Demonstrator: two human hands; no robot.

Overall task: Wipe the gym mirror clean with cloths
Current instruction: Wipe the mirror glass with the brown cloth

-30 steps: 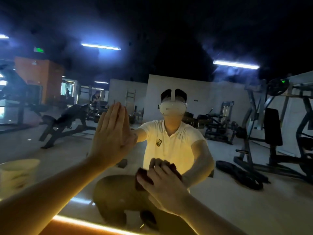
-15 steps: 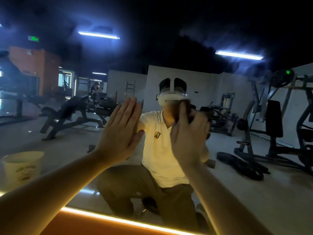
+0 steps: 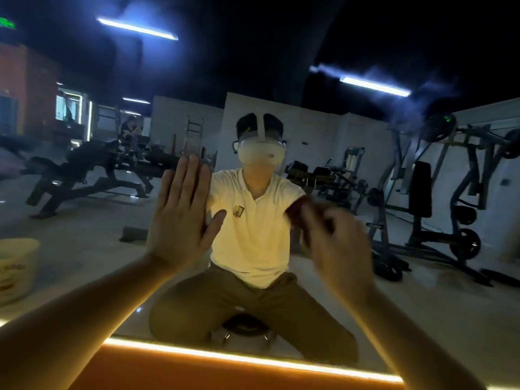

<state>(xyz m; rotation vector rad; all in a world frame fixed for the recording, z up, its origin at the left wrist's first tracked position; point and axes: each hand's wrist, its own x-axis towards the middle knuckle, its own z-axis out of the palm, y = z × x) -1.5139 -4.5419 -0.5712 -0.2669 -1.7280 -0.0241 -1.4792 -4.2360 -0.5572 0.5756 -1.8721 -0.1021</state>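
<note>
The gym mirror (image 3: 351, 294) fills the view straight ahead and reflects a kneeling person in a white shirt and headset. My left hand (image 3: 180, 220) lies flat on the glass, fingers straight and pointing up. My right hand (image 3: 337, 243) is blurred with motion at centre right and presses a dark red cloth (image 3: 298, 213) against the mirror; only the cloth's upper edge shows past the fingers. Hazy smears sit on the glass near the upper right.
A lit orange ledge (image 3: 247, 361) runs along the mirror's bottom edge. A pale bucket (image 3: 17, 266) shows at the far left. Weight benches and machines (image 3: 439, 198) appear in the reflection.
My right hand with the cloth swept from low centre up to face height, then down and right to chest height. My left hand stays flat on the glass. The view tilted slightly.
</note>
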